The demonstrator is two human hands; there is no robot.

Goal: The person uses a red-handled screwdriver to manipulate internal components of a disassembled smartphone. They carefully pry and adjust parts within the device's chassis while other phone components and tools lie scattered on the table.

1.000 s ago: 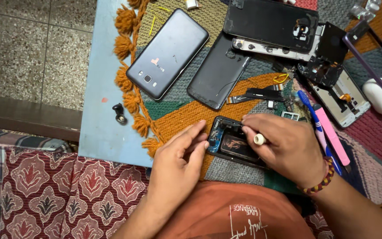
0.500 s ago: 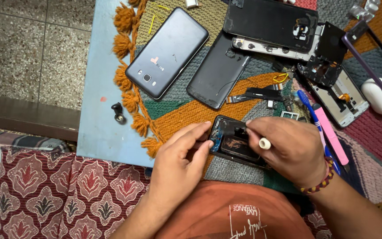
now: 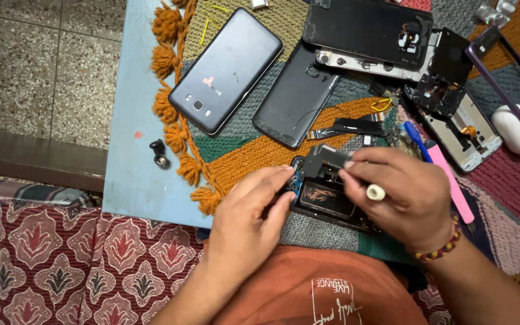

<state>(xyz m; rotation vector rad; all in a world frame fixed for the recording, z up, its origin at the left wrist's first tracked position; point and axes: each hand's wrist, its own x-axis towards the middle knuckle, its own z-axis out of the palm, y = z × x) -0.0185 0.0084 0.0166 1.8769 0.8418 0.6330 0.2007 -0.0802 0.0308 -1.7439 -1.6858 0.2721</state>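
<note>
Left hand point(image 3: 245, 225) pins the opened phone point(image 3: 326, 201); right hand point(image 3: 401, 195), grip pinched on a small black cover point(image 3: 323, 161), should lift it straight and gently.

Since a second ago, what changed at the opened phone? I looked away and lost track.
The right hand has lifted a dark cover piece up off the opened phone, pinching it in its fingers. The left hand still steadies the phone's edge. The other phones on the mat stayed put.
</note>
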